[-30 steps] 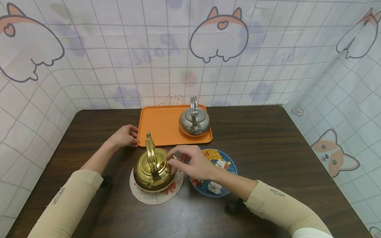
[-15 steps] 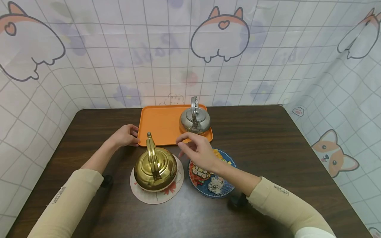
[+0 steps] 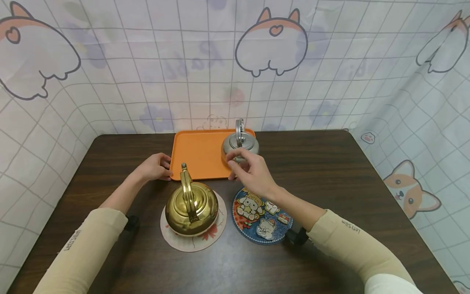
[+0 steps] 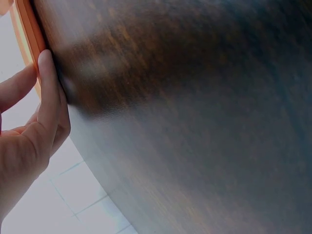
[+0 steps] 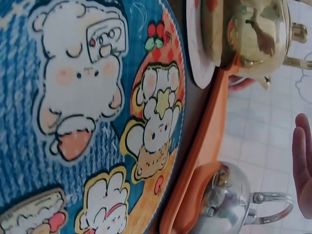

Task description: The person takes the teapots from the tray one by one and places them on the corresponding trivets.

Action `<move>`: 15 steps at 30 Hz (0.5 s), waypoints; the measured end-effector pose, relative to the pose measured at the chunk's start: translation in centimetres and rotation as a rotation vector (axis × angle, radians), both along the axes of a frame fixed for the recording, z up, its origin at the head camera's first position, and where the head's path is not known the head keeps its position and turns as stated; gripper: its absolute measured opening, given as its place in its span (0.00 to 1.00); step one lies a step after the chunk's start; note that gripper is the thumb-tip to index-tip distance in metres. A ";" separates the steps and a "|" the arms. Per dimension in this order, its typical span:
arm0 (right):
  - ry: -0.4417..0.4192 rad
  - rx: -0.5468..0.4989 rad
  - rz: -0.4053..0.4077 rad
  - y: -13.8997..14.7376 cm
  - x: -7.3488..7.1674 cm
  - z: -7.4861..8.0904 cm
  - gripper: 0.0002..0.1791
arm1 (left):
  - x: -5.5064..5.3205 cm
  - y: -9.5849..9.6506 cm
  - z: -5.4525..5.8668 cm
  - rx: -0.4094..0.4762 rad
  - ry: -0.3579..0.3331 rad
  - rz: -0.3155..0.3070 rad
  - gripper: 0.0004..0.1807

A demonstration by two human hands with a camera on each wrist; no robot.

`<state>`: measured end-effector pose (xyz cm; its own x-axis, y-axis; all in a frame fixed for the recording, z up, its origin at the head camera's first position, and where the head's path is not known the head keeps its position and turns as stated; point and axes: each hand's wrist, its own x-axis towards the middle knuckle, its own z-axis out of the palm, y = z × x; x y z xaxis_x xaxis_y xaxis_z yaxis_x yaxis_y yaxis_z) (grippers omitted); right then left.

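At the orange tray (image 3: 198, 153), my left hand (image 3: 154, 167) holds the left edge; the left wrist view has the thumb and fingertips on its rim (image 4: 30, 36). My right hand (image 3: 253, 169) hovers in front of the silver kettle (image 3: 247, 141), fingers loosely bent and nothing held. This kettle stands on the tray's right end, its handle upright, its lower front hidden by the hand. Nearer, a gold kettle (image 3: 203, 204) sits on a pale floral round mat (image 3: 183, 243). In the right wrist view, the right hand (image 5: 303, 170) appears at the right edge, apart from the silver kettle (image 5: 226, 195).
A blue round mat with cartoon animals (image 3: 264, 222) lies under the right forearm, to the right of the gold kettle. Everything stands on a dark wooden table (image 3: 330, 175). A white gridded curtain (image 3: 205, 73) hangs behind and at the sides.
My right hand has moved from beside the gold kettle, up and right to the front of the silver kettle. The left hand, tray and both kettles stay in place.
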<state>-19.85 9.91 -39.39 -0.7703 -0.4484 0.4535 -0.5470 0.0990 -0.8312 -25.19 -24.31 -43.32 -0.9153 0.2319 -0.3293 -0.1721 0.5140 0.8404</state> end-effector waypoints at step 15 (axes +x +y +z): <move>-0.011 -0.034 -0.152 0.8 -2.4 0.1 0.14 | 0.2 0.2 0.2 -0.012 0.008 0.001 0.31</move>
